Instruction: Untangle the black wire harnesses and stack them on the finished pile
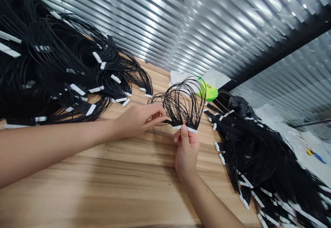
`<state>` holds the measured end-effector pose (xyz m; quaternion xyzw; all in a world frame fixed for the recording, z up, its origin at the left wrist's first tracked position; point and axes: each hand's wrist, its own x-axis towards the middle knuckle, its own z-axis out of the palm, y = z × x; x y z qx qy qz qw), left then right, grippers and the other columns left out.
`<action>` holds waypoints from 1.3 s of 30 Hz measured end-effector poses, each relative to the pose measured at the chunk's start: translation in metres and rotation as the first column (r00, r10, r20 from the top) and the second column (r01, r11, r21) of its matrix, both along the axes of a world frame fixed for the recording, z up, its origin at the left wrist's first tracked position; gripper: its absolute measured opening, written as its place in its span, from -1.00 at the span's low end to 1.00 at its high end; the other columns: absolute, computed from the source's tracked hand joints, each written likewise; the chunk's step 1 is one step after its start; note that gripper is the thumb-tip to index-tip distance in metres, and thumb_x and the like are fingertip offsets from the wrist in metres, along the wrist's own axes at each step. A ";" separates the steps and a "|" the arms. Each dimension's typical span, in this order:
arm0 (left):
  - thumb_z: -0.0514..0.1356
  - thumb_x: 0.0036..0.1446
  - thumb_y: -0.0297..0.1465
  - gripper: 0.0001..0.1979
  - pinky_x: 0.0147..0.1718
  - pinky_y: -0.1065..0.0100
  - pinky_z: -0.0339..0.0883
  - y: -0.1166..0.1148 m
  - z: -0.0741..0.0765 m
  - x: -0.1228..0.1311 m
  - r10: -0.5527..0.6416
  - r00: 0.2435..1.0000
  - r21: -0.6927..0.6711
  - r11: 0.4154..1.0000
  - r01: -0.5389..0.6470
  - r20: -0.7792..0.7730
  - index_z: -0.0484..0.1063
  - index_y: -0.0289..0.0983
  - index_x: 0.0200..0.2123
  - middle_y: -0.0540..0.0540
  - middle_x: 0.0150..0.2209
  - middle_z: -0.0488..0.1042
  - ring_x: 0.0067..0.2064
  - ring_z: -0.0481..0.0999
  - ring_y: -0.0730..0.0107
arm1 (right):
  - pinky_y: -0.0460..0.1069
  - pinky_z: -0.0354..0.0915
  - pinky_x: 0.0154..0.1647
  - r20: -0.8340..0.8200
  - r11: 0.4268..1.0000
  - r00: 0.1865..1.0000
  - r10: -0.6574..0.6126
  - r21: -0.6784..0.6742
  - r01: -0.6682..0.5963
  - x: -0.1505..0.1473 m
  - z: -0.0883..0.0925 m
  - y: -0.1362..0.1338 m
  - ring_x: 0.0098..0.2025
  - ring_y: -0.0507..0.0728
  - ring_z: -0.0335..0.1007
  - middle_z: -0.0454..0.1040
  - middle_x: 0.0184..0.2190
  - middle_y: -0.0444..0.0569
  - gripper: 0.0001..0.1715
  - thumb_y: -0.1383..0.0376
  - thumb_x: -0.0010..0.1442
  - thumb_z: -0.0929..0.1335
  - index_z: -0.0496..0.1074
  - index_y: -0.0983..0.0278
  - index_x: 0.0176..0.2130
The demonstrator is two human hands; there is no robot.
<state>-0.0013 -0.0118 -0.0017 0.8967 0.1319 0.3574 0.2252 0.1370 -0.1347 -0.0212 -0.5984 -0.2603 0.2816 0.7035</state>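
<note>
In the middle of the head view, my right hand (187,152) pinches a white connector strip (192,130) between thumb and fingers. A wire harness (184,100) fans up from that strip, its thin black wires bending over in loops. Close to its left side, my left hand (144,117) has thumb and fingers curled together in a pinch. Some wires pass by or behind these fingertips; whether one is held between them I cannot make out.
A large pile of black wire harnesses (59,59) with white connectors lies at left, another pile (266,148) at right. Behind my hands are white sheets and a green packet (209,90) on the wooden table (124,186). A corrugated metal wall (155,17) stands behind. Yellow-and-blue pliers (317,155) lie far right.
</note>
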 end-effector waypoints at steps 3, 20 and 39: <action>0.14 0.23 -0.28 -0.83 -0.46 0.51 0.13 0.003 0.000 0.002 0.123 0.992 -0.132 0.983 -0.125 -0.020 0.39 -0.24 -0.18 0.08 -0.44 0.42 -0.50 0.32 0.58 | -0.08 0.05 -0.50 -0.010 1.000 1.000 0.005 -0.002 -0.005 -0.001 0.000 0.001 -0.58 -0.04 0.07 0.20 -0.68 -0.26 -0.54 0.00 0.06 0.40 0.23 0.25 -0.57; 0.22 0.14 -0.37 -0.85 -0.53 0.56 0.11 0.000 -0.004 -0.001 0.065 0.981 -0.129 0.991 -0.042 0.181 0.31 -0.27 -0.42 0.13 -0.52 0.30 -0.54 0.22 0.65 | -0.07 0.10 -0.49 -0.008 0.997 0.997 0.081 0.017 -0.081 -0.004 -0.001 -0.002 -0.59 -0.04 0.12 0.23 -0.67 -0.27 -0.63 0.04 0.08 0.40 0.32 0.27 -0.47; 0.20 0.06 -0.50 -0.92 -0.51 0.55 0.12 0.000 -0.002 0.000 0.022 0.988 0.010 1.000 -0.024 0.155 0.33 -0.27 -0.43 0.10 -0.44 0.43 -0.52 0.27 0.65 | -0.08 0.09 -0.51 0.021 0.998 0.998 0.055 0.018 -0.055 -0.004 0.001 -0.003 -0.59 -0.04 0.13 0.24 -0.67 -0.27 -0.62 0.05 0.09 0.39 0.28 0.25 -0.50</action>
